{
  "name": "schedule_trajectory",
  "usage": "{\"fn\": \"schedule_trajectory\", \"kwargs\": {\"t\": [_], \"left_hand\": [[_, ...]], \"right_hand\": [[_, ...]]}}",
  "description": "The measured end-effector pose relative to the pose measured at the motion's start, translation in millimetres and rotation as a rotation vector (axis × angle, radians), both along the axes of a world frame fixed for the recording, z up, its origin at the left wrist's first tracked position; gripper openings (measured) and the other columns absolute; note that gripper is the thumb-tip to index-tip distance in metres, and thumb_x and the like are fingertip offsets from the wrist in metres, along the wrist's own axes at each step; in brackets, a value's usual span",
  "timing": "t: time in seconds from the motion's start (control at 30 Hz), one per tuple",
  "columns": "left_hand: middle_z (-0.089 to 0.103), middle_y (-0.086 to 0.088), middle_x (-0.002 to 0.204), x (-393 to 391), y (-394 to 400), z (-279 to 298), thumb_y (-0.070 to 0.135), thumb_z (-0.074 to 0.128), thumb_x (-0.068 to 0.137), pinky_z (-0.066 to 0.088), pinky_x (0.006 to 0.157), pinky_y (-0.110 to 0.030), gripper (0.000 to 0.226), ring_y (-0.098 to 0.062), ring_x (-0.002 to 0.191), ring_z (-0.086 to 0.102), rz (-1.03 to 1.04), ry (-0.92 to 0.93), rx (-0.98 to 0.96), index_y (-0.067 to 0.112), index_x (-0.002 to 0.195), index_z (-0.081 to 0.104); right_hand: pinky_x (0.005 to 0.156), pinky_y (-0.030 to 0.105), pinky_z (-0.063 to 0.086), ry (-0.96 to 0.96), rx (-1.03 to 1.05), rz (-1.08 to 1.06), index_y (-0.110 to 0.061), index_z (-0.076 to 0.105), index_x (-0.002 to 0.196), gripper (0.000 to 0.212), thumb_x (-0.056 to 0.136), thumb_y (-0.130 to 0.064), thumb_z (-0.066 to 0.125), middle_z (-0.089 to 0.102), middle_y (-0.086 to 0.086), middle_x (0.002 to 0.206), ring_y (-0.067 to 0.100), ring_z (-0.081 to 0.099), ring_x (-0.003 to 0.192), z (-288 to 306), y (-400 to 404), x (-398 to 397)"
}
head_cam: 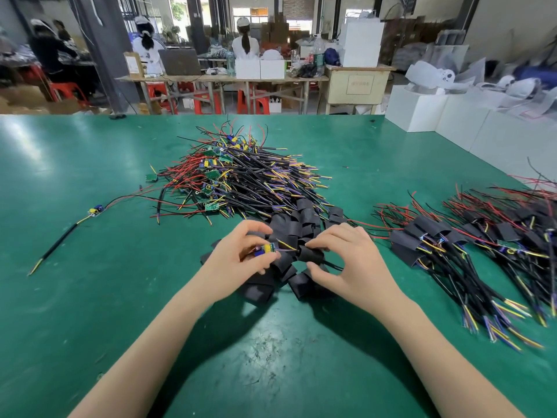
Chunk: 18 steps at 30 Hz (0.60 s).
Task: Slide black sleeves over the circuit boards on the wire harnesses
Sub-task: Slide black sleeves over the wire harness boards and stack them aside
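My left hand (pixel 238 254) pinches a small circuit board (pixel 265 248) with blue and yellow parts, just above a heap of loose black sleeves (pixel 286 227). Thin yellow and purple wires run from the board to the right into a black sleeve (pixel 310 254), which my right hand (pixel 346 260) grips between thumb and fingers. The sleeve sits on the wires, a short way from the board. The harness's black cable leaves the sleeve to the right, under my right hand.
A big pile of bare harnesses (pixel 241 176) lies behind the sleeves on the green table (pixel 90 297). Sleeved harnesses (pixel 482 251) are stacked at the right. One lone harness (pixel 93 211) lies at the left. White boxes (pixel 452 119) stand at the far right edge.
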<state>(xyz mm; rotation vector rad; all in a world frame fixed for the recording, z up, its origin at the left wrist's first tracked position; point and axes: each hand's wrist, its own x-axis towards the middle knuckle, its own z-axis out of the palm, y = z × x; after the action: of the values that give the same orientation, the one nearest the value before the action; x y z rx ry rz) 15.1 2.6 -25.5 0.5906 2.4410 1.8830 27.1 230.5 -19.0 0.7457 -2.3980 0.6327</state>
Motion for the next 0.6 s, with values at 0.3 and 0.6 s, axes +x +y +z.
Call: {"fn": "schedule_trajectory", "kwargs": {"t": [0.3, 0.6], "left_hand": [[0.07, 0.002, 0.086, 5, 8, -2, 0.003, 0.074, 0.082, 0.044, 0.07, -0.018, 0.022, -0.012, 0.071, 0.059, -0.083, -0.013, 0.046, 0.021, 0.093, 0.069], [0.069, -0.007, 0.095, 5, 15, -6, -0.005, 0.07, 0.082, 0.057, 0.076, -0.031, 0.033, -0.02, 0.079, 0.069, -0.023, -0.028, 0.165, 0.008, 0.113, 0.065]], "right_hand": [[0.073, 0.028, 0.049, -0.087, -0.092, 0.092, -0.011, 0.07, 0.098, 0.024, 0.075, -0.016, 0.075, 0.062, 0.0, 0.092, 0.013, 0.055, 0.076, -2, -6, 3], [0.07, 0.018, 0.045, -0.123, -0.143, 0.126, -0.013, 0.068, 0.098, 0.023, 0.076, -0.013, 0.072, 0.06, -0.003, 0.095, 0.005, 0.053, 0.078, -3, -5, 1]]}}
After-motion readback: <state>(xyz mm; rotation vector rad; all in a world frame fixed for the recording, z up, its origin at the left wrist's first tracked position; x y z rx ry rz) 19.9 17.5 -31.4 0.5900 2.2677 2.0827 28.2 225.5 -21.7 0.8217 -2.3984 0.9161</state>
